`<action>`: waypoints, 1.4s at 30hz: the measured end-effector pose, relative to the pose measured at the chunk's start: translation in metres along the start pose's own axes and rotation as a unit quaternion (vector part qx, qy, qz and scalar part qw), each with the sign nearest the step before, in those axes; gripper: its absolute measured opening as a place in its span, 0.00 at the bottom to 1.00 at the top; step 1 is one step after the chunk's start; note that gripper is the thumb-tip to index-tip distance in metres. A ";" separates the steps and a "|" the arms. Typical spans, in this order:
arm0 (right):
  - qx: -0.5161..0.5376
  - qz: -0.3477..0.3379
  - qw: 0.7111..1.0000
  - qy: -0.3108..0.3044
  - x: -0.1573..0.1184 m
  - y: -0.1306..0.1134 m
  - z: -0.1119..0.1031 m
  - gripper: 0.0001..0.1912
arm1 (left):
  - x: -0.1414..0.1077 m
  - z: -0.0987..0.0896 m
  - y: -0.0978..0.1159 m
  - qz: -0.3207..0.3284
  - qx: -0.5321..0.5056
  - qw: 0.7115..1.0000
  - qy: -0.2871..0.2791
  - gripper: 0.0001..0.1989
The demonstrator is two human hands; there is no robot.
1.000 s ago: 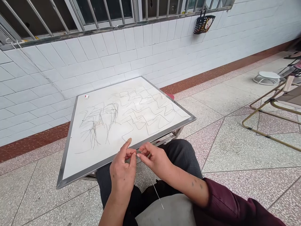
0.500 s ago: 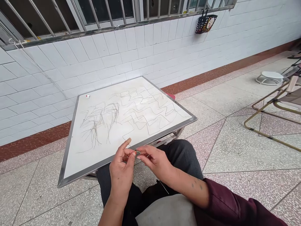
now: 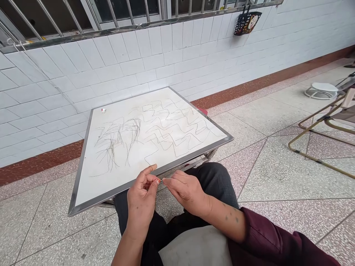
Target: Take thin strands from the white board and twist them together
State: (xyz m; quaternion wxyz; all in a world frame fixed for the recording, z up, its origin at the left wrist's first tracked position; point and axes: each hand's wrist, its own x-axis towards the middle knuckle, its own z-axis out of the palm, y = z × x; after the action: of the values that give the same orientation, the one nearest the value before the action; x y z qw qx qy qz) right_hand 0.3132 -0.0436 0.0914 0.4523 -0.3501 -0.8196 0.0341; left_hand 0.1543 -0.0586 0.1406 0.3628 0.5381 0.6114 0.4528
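My left hand [image 3: 141, 199] is in a pinch, its thumb and index finger on a thin wire [image 3: 161, 181]. Close by on the right, my right hand [image 3: 190, 194] grips the same wire with its fingers bunched together. Only a short bit of it shows between the fingertips, over my lap at the table's near edge. Several wavy bent wires [image 3: 174, 147] are spread over the right half of the white table [image 3: 91, 195]. Dark, thin wires [image 3: 111, 155] lie in loose tangled bunches on its left half.
A small white and red item [image 3: 103, 110] sits at the table's far left corner. White tiled wall [image 3: 133, 68] stands behind it. To the right are a folding chair [image 3: 330, 118] and a white round stool [image 3: 321, 90]. A black basket [image 3: 246, 23] hangs from the window bars.
My right hand has turned over, with its fingers closing together near the left fingertips. The loop of wire seen between the hands now shows as a short straight bit. The view has shifted slightly.
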 end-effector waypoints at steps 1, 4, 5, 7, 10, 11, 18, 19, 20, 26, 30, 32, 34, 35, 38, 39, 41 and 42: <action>-0.008 -0.033 0.999 -0.002 -0.001 0.002 -0.001 0.10 | 0.000 -0.001 -0.001 -0.001 0.007 1.000 -0.007 0.18; -0.014 -0.108 0.994 -0.025 -0.003 0.007 -0.004 0.12 | 0.002 -0.004 -0.002 -0.004 0.029 0.999 -0.038 0.17; -0.013 -0.120 0.992 -0.037 -0.003 0.009 -0.005 0.12 | 0.002 -0.005 -0.002 -0.004 0.033 0.998 -0.046 0.17; -0.005 -0.121 0.991 -0.052 -0.004 0.011 -0.006 0.12 | 0.003 -0.006 -0.001 -0.003 0.037 0.998 -0.056 0.17; 0.030 -0.054 0.997 -0.039 -0.004 0.010 -0.005 0.08 | 0.003 -0.008 0.003 -0.007 0.026 0.998 -0.051 0.20; 0.045 -0.022 0.998 -0.029 -0.004 0.009 -0.004 0.06 | 0.003 -0.008 0.004 -0.010 0.022 0.999 -0.044 0.21; 0.089 0.057 0.994 0.011 -0.006 -0.001 0.002 0.06 | 0.002 -0.006 0.002 -0.028 -0.020 0.999 -0.020 0.26; 0.081 0.058 0.995 0.014 -0.006 -0.003 0.002 0.05 | 0.002 -0.006 0.001 -0.030 -0.030 0.999 -0.020 0.26; 0.067 0.057 0.996 0.015 -0.007 -0.004 0.003 0.05 | 0.002 -0.006 0.000 -0.032 -0.037 0.999 -0.020 0.26; -0.048 -0.001 0.999 -0.008 -0.011 -0.012 0.008 0.07 | 0.004 -0.006 -0.002 -0.042 -0.018 0.999 -0.019 0.22; -0.057 0.001 0.998 -0.015 -0.014 -0.014 0.012 0.07 | 0.006 -0.006 -0.004 -0.037 -0.004 0.999 -0.027 0.20; -0.023 0.031 0.999 -0.005 -0.013 -0.014 0.013 0.06 | 0.009 -0.006 -0.004 -0.034 -0.002 0.999 -0.031 0.19; 0.059 0.094 0.994 0.003 -0.010 -0.013 0.012 0.05 | 0.011 -0.007 -0.002 -0.027 0.003 0.999 -0.042 0.19; 0.115 0.136 0.984 0.003 -0.008 -0.011 0.011 0.05 | 0.012 -0.008 -0.001 -0.022 0.004 0.998 -0.052 0.19; 0.273 0.252 0.928 -0.004 0.000 -0.008 0.009 0.04 | 0.016 -0.011 0.003 -0.012 -0.006 0.996 -0.091 0.22; 0.304 0.278 0.911 -0.003 0.002 -0.006 0.008 0.04 | 0.017 -0.012 0.004 -0.008 -0.011 0.995 -0.103 0.22; 0.333 0.317 0.888 0.002 0.004 -0.005 0.008 0.04 | 0.017 -0.013 0.005 0.001 -0.016 0.992 -0.121 0.23; 0.337 0.330 0.881 0.004 0.004 -0.004 0.008 0.05 | 0.017 -0.013 0.005 0.005 -0.015 0.992 -0.127 0.23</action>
State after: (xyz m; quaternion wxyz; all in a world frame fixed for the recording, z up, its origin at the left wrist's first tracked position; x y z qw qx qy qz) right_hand 0.3032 -0.0421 0.0909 0.5090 -0.4269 -0.5934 0.4546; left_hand 0.1415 -0.0434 0.1503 0.4433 0.5884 0.5510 0.3920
